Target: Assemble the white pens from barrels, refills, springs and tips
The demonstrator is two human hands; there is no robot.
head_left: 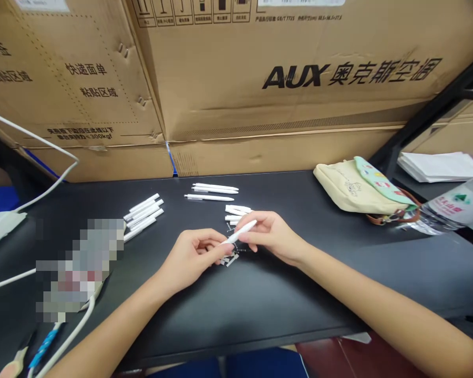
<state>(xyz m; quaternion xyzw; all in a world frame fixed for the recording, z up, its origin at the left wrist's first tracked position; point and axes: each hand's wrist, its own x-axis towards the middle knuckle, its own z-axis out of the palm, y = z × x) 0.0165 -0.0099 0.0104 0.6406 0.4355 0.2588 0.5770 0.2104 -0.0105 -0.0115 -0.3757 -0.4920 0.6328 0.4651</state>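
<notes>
A white pen (240,231) is held slantwise between my two hands over the middle of the table. My left hand (195,252) grips its lower end with closed fingers. The fingers of my right hand (270,233) pinch the pointed upper part. Under and beside the hands lie small white and clear pieces (232,259), partly hidden, and several short white pen parts (237,210). Further back rest 3 white pens (211,198) side by side. A group of white tubes, pen barrels by their look (144,211), lies left of them.
Cardboard boxes (260,115) wall off the back of the black table (284,304). A cream pouch (341,189) and a lying water bottle (457,205) are at right. On the left are a blurred-out object (82,268), white cables (69,341) and scissors (20,357).
</notes>
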